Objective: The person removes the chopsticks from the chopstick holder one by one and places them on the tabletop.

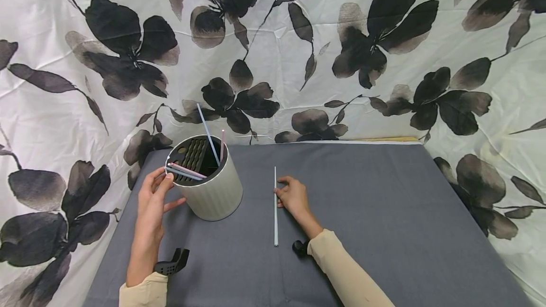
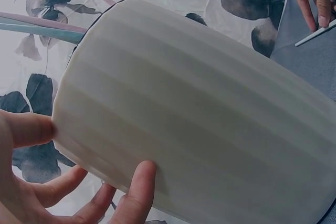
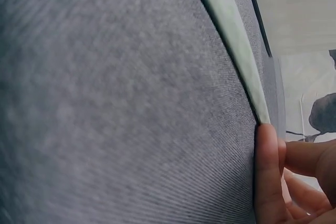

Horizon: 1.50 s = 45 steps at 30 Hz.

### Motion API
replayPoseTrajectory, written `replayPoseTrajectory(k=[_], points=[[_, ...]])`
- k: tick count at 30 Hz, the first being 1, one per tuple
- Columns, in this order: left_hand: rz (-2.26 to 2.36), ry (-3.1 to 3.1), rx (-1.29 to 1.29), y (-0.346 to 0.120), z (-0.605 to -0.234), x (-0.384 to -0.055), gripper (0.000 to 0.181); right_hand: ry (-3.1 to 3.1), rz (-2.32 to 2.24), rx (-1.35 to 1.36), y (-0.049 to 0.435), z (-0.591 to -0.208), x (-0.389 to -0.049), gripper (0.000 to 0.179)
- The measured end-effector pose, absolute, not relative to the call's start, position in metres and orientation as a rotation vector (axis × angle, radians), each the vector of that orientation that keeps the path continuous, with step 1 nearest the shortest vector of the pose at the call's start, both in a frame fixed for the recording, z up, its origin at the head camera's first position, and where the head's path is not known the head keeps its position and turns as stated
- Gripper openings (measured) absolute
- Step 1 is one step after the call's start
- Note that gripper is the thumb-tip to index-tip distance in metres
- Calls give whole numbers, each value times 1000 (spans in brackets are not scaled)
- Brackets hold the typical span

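Observation:
A cream ribbed round holder [image 1: 215, 198] with a black slotted insert [image 1: 192, 155] stands at the left of the table. My left hand [image 1: 153, 198] holds it near its left rim; in the left wrist view, its fingers [image 2: 137, 187] touch the ribbed side. Blue straws [image 1: 208, 134] and pink straws [image 1: 222, 145] stick out of the holder, two standing up and two lying low across the rim. Right of it, a thin pale green straw [image 1: 276, 221] lies along the cloth. My right hand [image 1: 294, 198] pinches this straw between thumb and fingers.
A grey cloth [image 1: 384, 212] covers the table. White fabric with dark flowers [image 1: 277, 60] hangs behind it and at both sides. A thin yellow strip [image 1: 388, 139] shows along the back edge. Each wrist wears a black camera mount [image 1: 172, 263].

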<state>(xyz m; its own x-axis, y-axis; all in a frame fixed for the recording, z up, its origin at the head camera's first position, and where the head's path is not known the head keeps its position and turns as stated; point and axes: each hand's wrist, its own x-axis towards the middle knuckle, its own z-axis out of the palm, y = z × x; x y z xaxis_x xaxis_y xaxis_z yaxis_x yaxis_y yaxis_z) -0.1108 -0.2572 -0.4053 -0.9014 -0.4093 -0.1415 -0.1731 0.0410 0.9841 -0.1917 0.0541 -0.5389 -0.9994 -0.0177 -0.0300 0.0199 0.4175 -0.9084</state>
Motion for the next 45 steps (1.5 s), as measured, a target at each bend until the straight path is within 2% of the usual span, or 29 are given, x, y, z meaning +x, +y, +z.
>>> replayPoseTrajectory(k=[14, 21, 34, 45], points=[[-1977, -2129, 616, -257, -405, -111, 50, 2525, -1806, 50, 58, -538, -193, 30], [-1976, -2136, 624, -255, -405, -112, 51, 2513, -1935, -151, 57, -531, -198, 31], [-1961, -2128, 629, -257, -405, -113, 50, 2389, -2032, -526, 28, -471, -187, 31], [-1955, -2136, 646, -257, -405, -112, 51, 2417, -2020, -794, -3, -428, -193, 33]])
